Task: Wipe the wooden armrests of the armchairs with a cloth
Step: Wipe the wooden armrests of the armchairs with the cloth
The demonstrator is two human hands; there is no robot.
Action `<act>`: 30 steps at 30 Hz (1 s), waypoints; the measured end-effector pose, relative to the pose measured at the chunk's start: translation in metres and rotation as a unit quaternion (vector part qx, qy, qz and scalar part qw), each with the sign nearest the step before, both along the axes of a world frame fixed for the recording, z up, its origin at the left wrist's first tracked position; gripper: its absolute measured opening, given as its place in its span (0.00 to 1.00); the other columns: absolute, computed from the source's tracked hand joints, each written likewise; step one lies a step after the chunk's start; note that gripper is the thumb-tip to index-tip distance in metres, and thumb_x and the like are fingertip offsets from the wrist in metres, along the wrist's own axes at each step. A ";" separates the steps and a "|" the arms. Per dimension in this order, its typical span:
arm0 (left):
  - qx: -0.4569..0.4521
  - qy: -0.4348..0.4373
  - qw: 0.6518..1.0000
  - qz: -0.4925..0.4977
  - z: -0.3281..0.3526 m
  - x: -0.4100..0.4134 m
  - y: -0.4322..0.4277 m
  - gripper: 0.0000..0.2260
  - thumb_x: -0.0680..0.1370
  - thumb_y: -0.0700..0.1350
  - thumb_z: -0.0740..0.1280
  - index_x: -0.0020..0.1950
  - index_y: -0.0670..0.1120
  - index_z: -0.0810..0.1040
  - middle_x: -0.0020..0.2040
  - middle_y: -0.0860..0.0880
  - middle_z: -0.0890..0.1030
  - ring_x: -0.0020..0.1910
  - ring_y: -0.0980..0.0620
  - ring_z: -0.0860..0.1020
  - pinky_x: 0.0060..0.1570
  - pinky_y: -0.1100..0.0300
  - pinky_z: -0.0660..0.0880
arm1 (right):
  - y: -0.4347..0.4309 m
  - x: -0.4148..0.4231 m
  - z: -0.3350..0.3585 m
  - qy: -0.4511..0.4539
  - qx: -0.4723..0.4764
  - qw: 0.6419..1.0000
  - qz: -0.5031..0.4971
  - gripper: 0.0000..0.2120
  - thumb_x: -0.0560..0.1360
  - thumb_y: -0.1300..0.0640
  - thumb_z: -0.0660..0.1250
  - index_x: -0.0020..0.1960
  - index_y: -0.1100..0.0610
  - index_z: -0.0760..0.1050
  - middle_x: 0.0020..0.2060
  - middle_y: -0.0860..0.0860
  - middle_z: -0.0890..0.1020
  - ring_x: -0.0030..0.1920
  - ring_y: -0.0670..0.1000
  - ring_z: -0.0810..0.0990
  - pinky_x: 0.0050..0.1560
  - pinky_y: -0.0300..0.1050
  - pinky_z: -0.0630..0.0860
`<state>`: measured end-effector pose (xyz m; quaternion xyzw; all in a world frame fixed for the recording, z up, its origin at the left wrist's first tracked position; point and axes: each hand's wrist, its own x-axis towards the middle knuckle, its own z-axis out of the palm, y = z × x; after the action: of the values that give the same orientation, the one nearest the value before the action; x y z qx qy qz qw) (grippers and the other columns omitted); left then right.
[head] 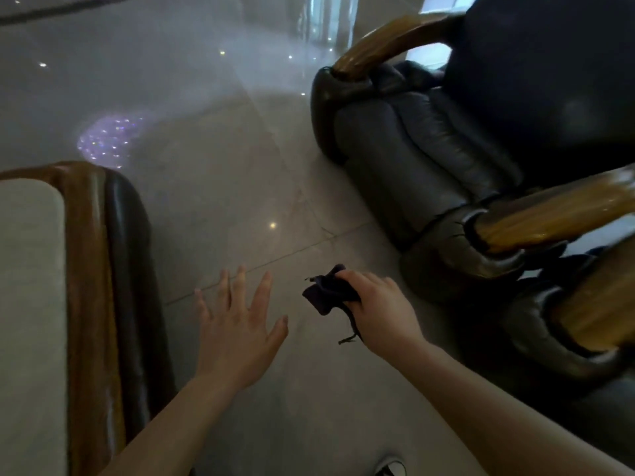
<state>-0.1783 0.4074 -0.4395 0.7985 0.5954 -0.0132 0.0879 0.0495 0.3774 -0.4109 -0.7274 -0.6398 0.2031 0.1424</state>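
My right hand grips a small dark cloth in the air above the floor, left of the armchairs. My left hand hovers beside it with fingers spread and nothing in it. A dark leather armchair stands at the right with a glossy wooden armrest at the far side and another at the near side. Below that, a second chair's wooden armrest shows at the right edge. Neither hand touches an armrest.
At the left stands a piece of furniture with a pale top, a brown wooden rim and a dark leather side. Glossy grey floor tiles lie between it and the armchairs. A shoe tip shows at the bottom.
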 end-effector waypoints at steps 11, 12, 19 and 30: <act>-0.018 -0.018 0.990 -0.140 0.001 0.203 -0.006 0.33 0.76 0.65 0.50 0.79 0.53 0.58 0.78 0.39 0.61 0.78 0.36 0.55 0.70 0.28 0.56 | -0.063 0.181 -0.002 0.007 -0.007 0.987 -0.163 0.22 0.79 0.53 0.66 0.70 0.38 0.66 0.63 0.40 0.76 0.52 0.46 0.69 0.49 0.41 0.70; -0.014 -0.017 0.987 -0.160 0.000 0.223 -0.008 0.33 0.76 0.65 0.52 0.79 0.53 0.59 0.78 0.38 0.63 0.77 0.36 0.58 0.68 0.28 0.58 | -0.070 0.198 -0.003 0.004 -0.008 0.984 -0.180 0.22 0.79 0.53 0.66 0.70 0.38 0.66 0.63 0.40 0.76 0.51 0.45 0.69 0.48 0.40 0.69; -0.002 -0.030 0.970 -0.242 -0.002 0.349 -0.010 0.34 0.75 0.65 0.52 0.79 0.54 0.58 0.78 0.40 0.62 0.78 0.37 0.56 0.68 0.27 0.58 | -0.104 0.306 -0.009 -0.003 -0.007 0.961 -0.276 0.24 0.79 0.55 0.65 0.71 0.39 0.66 0.64 0.41 0.76 0.56 0.48 0.70 0.54 0.43 0.72; -0.007 -0.055 0.947 -0.315 -0.010 0.475 -0.007 0.33 0.76 0.67 0.51 0.80 0.58 0.52 0.80 0.44 0.58 0.80 0.42 0.50 0.73 0.31 0.50 | -0.139 0.399 -0.015 0.015 0.003 0.937 -0.349 0.24 0.79 0.55 0.65 0.72 0.39 0.65 0.64 0.39 0.75 0.59 0.46 0.71 0.56 0.41 0.71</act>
<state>0.2971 0.4003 -0.4494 0.9442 0.3075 -0.0008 0.1177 0.4485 0.2385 -0.4260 -0.9015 -0.3438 0.1494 0.2164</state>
